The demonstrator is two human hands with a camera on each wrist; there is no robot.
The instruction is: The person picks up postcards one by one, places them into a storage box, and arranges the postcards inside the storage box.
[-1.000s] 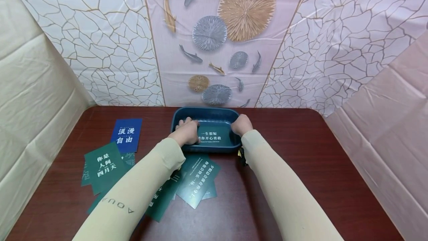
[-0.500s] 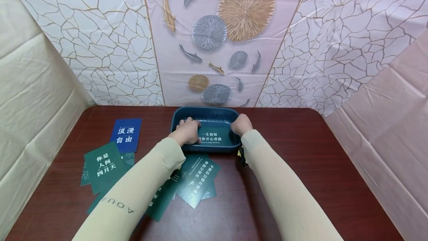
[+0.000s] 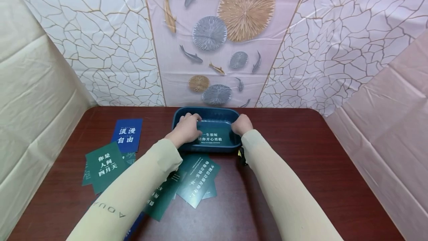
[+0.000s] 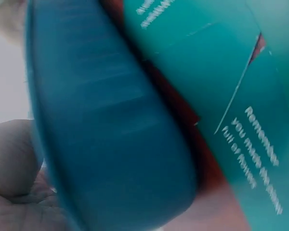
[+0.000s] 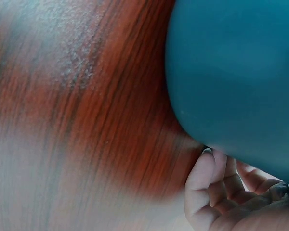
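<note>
A dark blue tray [image 3: 210, 148] stands at the back middle of the table. Inside it lies a green card [image 3: 217, 139] with white writing. My left hand [image 3: 187, 128] is over the tray's left part, fingers loosely bent, with nothing seen between them. My right hand [image 3: 242, 125] grips the tray's right rim, its fingers curled under the outer wall in the right wrist view. In the left wrist view the tray's side wall [image 4: 111, 120] fills the middle, and part of the left hand [image 4: 19, 168] shows at the lower left.
Several green cards lie in front of the tray, one of them a shiny card [image 3: 197, 181]. At the left are a blue card [image 3: 127, 135] and another green card [image 3: 105, 166], overlapping others. A patterned cloth [image 3: 214, 66] hangs behind the table [image 3: 301, 151].
My left hand has lifted a little off the card in the tray, and its forearm has shifted left. More of the card's writing shows. My right hand stays at the rim.
</note>
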